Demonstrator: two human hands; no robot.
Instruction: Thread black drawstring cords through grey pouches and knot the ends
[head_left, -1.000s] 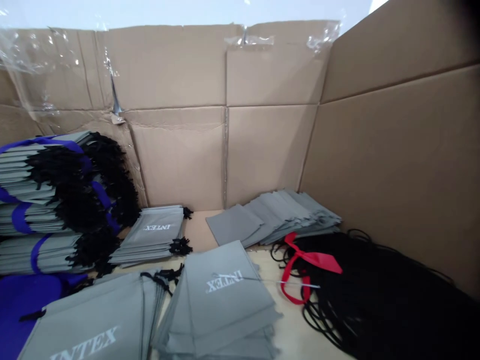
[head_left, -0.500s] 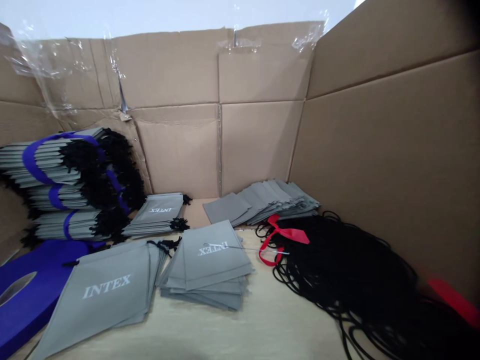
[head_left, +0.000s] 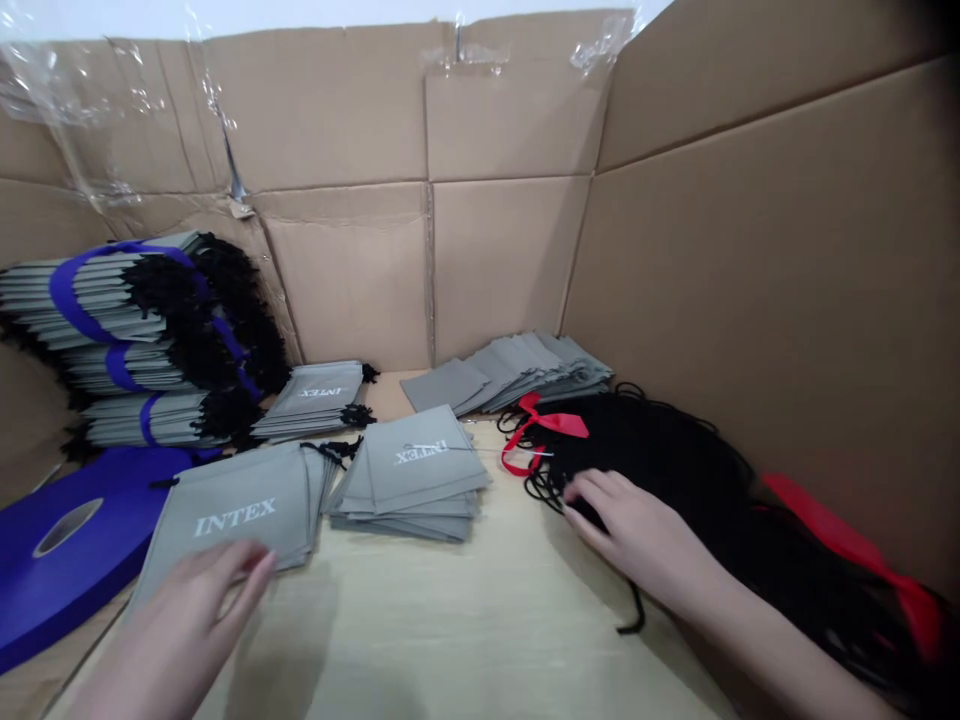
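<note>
My left hand (head_left: 184,630) hovers open at the bottom left, its fingertips at the near edge of a stack of grey INTEX drawstring bags (head_left: 232,515). My right hand (head_left: 634,530) lies on the near edge of a heap of black cords (head_left: 660,450), fingertips pressed in among the strands. Whether it grips them is hidden. A red ribbon (head_left: 551,425) is tied around the far end of the cords, and a second red strip (head_left: 847,540) lies across their right side. Another grey bag stack (head_left: 409,470) sits between my hands.
Cardboard walls (head_left: 352,270) rise behind and to the right of the light wooden table (head_left: 450,640). Along the left stand layered bag piles (head_left: 97,300) with black drawstrings and a blue ribbon roll (head_left: 75,560). More grey bags (head_left: 510,370) lie against the back wall.
Both my hands have entered the view from the bottom edge, and my right hand now rests on the cords. The view has shifted, so the stacks appear smaller and higher.
</note>
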